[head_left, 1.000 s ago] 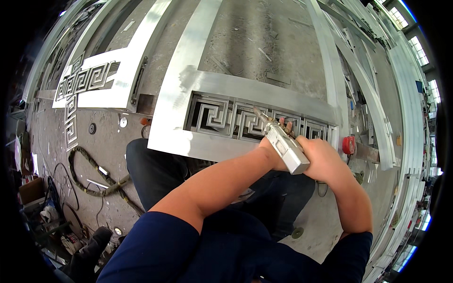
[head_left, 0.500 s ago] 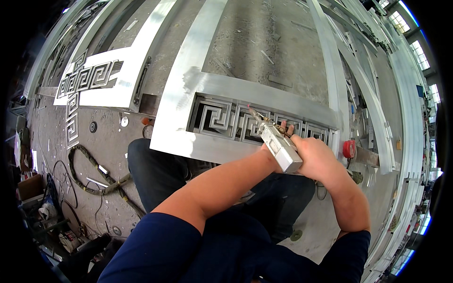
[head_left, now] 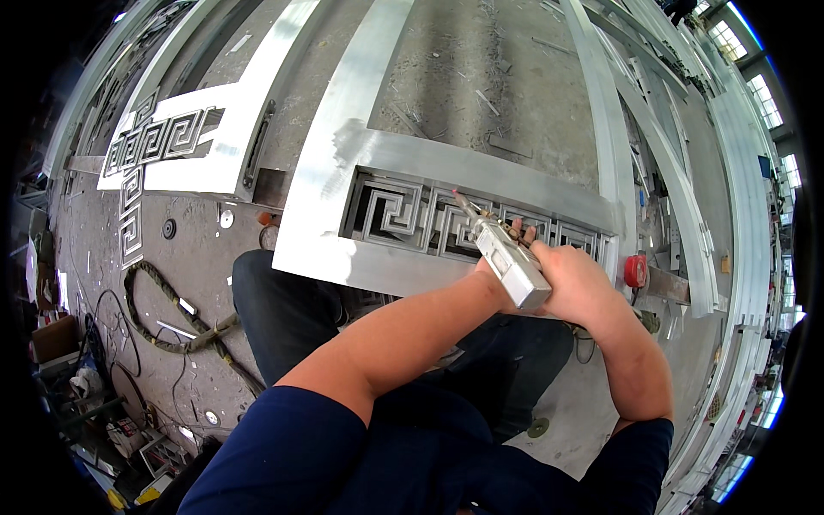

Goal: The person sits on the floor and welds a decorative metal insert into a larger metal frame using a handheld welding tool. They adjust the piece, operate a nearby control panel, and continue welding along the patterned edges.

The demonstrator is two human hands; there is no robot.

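A silver die grinder [head_left: 511, 268] with a tapered nose and a small pink tip slants up and left over the frame. My right hand [head_left: 579, 279] is closed round its right side. My left hand [head_left: 491, 276] reaches under the body and grips it, mostly hidden by the tool. Two fingertips show beyond the grinder's far side. The pink tip is at the upper edge of the openwork, by a grey fret-pattern metal grille [head_left: 395, 210]. That grille is set in the slot of a pale aluminium frame [head_left: 318, 253], lying in front of my knees.
To the left, a second aluminium frame [head_left: 219, 176] carries loose fret-pattern pieces [head_left: 130, 215]. A wrapped cable [head_left: 142, 322] coils on the floor. A red round object [head_left: 635, 270] sits right of the frame. Long aluminium profiles [head_left: 742, 172] line the right side.
The grinder's tip has shifted very slightly up and right, its rear end slightly too. At the lower left, a dark shape has moved off, uncovering a metal box-like thing and something yellow.
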